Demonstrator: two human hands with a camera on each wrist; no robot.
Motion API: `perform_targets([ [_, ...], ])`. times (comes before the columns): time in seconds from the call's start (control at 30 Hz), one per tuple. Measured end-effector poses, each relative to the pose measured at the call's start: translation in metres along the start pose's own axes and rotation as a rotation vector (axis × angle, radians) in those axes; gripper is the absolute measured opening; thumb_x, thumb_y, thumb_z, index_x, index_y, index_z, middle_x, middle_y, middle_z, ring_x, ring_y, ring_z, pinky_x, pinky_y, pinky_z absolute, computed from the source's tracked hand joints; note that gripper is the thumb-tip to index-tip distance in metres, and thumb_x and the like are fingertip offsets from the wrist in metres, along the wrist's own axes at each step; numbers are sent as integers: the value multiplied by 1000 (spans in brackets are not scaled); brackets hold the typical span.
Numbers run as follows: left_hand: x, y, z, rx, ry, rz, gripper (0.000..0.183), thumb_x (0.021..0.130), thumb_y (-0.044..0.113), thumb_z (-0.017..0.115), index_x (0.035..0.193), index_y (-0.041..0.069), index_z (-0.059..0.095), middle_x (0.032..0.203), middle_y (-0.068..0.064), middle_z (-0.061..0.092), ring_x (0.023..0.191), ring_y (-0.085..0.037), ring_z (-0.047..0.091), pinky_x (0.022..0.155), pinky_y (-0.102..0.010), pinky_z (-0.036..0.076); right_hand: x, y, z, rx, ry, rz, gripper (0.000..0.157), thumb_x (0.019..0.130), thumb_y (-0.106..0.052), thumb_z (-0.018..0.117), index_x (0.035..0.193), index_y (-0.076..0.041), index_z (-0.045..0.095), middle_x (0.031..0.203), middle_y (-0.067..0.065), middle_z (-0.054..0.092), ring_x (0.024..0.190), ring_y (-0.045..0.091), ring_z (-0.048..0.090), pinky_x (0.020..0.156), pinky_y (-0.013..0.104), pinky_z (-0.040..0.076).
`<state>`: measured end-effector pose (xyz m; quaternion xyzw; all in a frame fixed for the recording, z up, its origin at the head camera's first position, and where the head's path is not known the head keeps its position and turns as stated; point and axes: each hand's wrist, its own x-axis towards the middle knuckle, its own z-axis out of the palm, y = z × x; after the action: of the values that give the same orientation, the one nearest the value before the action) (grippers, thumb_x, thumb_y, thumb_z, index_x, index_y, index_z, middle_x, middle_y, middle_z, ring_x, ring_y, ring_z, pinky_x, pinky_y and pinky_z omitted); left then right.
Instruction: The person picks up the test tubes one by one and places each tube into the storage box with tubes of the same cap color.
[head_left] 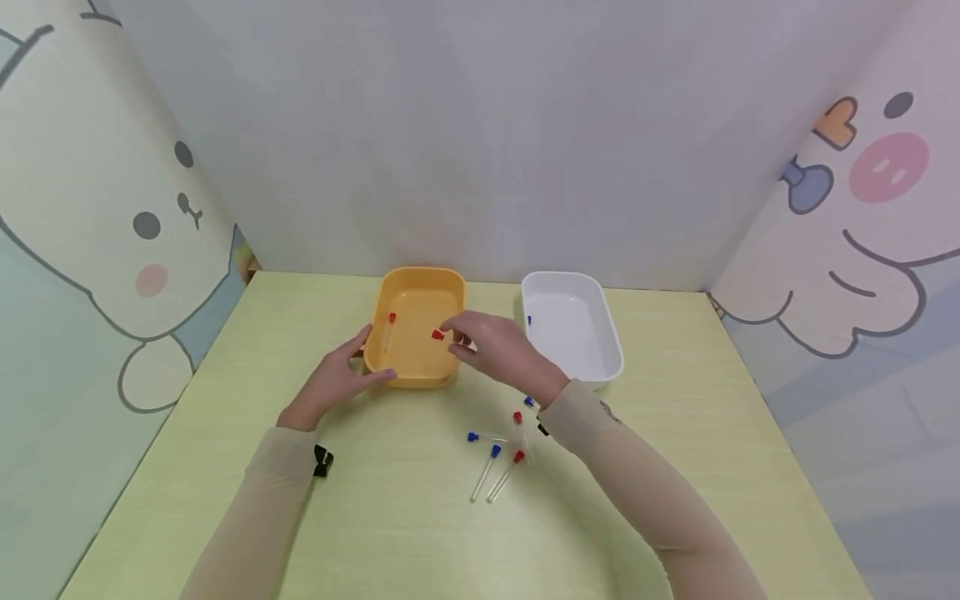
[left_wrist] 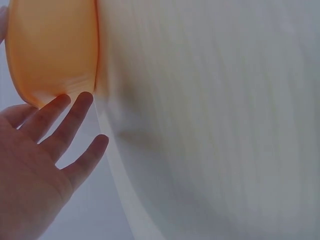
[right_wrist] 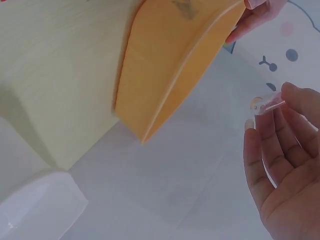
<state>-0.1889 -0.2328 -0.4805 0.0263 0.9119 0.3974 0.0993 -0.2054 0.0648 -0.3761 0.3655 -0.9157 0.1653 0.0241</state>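
Note:
My left hand (head_left: pixel 339 383) holds the near-left corner of a yellow-orange tray (head_left: pixel 415 379), with the thumb over the rim and the fingers along the outer side. In the left wrist view, the fingertips (left_wrist: pixel 86 100) touch the tray's outside wall. Over the tray's right side, my right hand (head_left: pixel 495 346) pinches a small clear tube (right_wrist: pixel 267 104) between thumb and fingers; its red cap (head_left: pixel 438 335) shows in the head view. Inside the tray lies another clear tube with a red cap (head_left: pixel 392 317).
To the right stands a white tray (head_left: pixel 611 354) with a blue-capped tube (head_left: pixel 529 320) by its left wall. Several capped tubes, such as a blue-capped one (head_left: pixel 483 475) and a red-capped one (head_left: pixel 504 479), lie on the table (head_left: pixel 390 517). A grey wall (head_left: pixel 480 150) rises behind.

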Motion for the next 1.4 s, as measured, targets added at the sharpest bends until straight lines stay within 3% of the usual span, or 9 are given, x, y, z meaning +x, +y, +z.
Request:
perform_targets([
  [0.27, 0, -1, 1, -7, -10, -16, 123, 76, 74, 76, 167, 23, 11, 162, -19, 40, 143, -38, 43, 118, -66, 36, 9, -2, 1, 12, 36, 1, 38, 100, -21, 69, 137, -15, 64, 101, -2, 71, 86, 11, 68, 68, 21, 54],
  [0.57, -1, 1, 1, 3, 5, -10, 116, 81, 65, 78, 167, 22, 12, 164, -17, 39, 143, -38, 45, 117, -65, 38, 24, -2, 7, 96, 41, 16, 39, 100, -19, 68, 139, -12, 63, 102, 1, 72, 85, 12, 66, 71, 22, 55],
  [0.93, -1, -2, 0, 12, 2, 48, 119, 80, 70, 76, 167, 20, 13, 165, -19, 37, 143, -39, 46, 116, -65, 39, 45, 0, 15, 303, 12, 155, 44, 101, -20, 67, 144, -15, 59, 99, 3, 72, 81, 15, 65, 71, 22, 57],
  [1.4, -1, -3, 1, 3, 10, 48, 119, 80, 69, 76, 167, 17, 14, 163, -20, 40, 141, -38, 49, 113, -61, 44, 71, 9, 40, 455, 93, 263, 41, 98, -16, 71, 137, -10, 61, 97, 6, 73, 82, 18, 65, 71, 21, 57],
])
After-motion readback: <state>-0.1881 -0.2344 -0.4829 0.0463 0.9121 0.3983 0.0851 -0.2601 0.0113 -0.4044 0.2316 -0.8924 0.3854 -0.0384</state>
